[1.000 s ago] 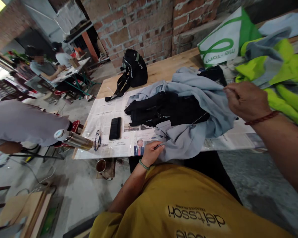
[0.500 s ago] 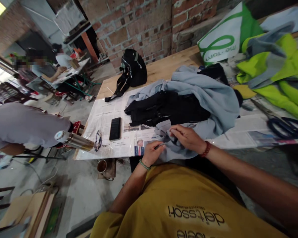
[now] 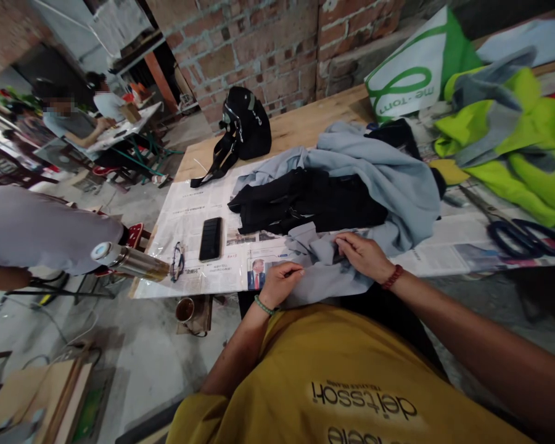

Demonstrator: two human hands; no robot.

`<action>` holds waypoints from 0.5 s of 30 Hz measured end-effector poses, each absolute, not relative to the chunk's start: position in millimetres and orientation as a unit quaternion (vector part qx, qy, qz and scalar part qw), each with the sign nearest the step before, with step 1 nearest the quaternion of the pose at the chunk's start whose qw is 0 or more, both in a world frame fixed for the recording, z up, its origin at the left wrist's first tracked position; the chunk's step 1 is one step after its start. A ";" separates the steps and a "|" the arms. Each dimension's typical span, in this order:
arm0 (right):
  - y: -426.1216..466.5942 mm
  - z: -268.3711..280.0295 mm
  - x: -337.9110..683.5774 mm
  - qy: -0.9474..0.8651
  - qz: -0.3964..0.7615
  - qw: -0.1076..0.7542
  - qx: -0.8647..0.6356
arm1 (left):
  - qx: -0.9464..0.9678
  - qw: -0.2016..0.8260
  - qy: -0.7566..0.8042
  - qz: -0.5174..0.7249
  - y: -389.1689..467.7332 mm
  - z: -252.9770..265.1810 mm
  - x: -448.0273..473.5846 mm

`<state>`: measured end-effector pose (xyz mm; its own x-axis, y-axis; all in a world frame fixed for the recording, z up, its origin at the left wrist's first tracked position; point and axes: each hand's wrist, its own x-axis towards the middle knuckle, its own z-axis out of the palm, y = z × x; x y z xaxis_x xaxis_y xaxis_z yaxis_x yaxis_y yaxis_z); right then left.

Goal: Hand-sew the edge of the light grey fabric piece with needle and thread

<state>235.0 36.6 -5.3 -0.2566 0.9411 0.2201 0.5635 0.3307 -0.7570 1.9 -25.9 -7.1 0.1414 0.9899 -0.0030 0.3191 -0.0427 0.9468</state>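
Note:
Light grey cloth (image 3: 326,282) lies bunched at the table's front edge, one end hanging over toward my lap. My left hand (image 3: 283,282), with a green bead bracelet, pinches the left edge of this cloth with curled fingers. To its right, my right hand (image 3: 364,256), wearing a red bead bracelet, hovers over the cloth. Its thumb and forefinger are pressed together, and whatever is between them is too small to make out. Just beyond both hands, a black garment (image 3: 309,200) rests on a larger grey-blue garment (image 3: 398,179).
On the newspaper-covered table (image 3: 189,203) are a phone (image 3: 211,239), glasses (image 3: 177,261), a steel flask (image 3: 132,262), a black bag (image 3: 250,126) and large scissors (image 3: 513,231). Yellow-green clothing (image 3: 518,148) and a white-green bag (image 3: 411,77) stand right. A person (image 3: 50,228) sits left; others work behind.
My right hand has moved to the right, away from my left hand, widening the gap over the grey cloth. My left hand stays at the cloth's edge. The view has shifted slightly.

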 end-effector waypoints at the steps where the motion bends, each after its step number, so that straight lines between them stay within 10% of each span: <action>1: 36.7 -6.3 234.9 -0.736 0.274 0.346 -0.513 | 0.614 0.439 0.537 0.377 -26.0 -5.5 2.0; 15: 48.6 -9.6 262.6 -0.606 0.241 0.434 -0.621 | 0.706 0.367 0.505 0.335 -6.1 12.2 29.8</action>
<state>262.6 48.6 -9.6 0.1499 0.9624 0.2264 0.5433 0.1112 -0.8321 29.8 -6.1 12.2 0.2661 0.9584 0.1028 0.4670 -0.2215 0.8560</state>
